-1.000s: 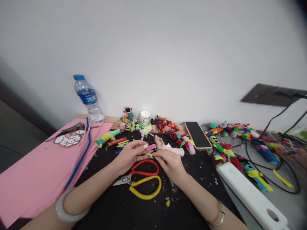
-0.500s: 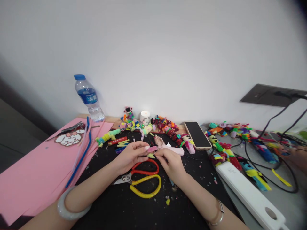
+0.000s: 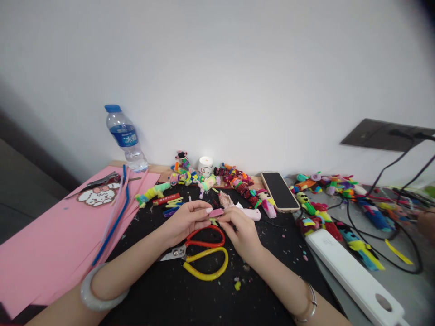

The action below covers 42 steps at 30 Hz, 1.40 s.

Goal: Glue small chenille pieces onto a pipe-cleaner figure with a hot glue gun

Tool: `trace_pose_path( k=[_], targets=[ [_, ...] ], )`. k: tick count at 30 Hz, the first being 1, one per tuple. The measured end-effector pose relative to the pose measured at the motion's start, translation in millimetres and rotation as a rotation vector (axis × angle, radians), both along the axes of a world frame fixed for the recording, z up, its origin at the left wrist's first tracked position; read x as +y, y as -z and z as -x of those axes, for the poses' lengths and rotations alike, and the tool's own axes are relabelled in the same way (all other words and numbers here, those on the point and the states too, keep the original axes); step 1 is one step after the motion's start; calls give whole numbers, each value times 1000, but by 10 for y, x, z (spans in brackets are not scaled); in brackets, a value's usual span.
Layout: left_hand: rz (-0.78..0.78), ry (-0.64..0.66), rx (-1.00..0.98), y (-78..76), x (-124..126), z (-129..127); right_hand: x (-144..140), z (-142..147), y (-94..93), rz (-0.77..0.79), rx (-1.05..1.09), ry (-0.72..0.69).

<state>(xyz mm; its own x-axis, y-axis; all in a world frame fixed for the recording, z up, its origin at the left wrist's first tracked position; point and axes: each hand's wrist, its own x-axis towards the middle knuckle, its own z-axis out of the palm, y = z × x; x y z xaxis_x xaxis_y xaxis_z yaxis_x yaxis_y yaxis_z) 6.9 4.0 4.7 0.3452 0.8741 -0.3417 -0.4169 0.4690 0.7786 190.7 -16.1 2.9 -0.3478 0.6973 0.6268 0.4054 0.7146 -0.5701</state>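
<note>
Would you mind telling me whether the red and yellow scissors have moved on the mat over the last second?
No. The scissors lie in the same spot relative to the phone and the pink paper.

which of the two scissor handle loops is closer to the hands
The red loop: it lies right under the left hand and right hand, while the yellow loop lies beyond it, nearer the camera.

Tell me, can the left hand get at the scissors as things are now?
Probably yes. The scissors lie uncovered on the black mat just beneath the left hand. But its fingers pinch a small pink piece together with the right hand, so they are occupied.
</note>
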Motion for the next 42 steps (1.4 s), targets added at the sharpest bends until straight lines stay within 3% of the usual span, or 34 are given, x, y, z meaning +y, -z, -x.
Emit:
trace_pose_path(
  k=[20,27,42],
  targets=[
    [14,-1,-27,-36,7,8,-8,5,32,-71,26,62],
    [-7,-25,-60,-20,24,14,12,1,42,-14,-25,26],
    [-7,-24,-86,-21,29,26,-15,5,-2,51,-22,117]
  ],
)
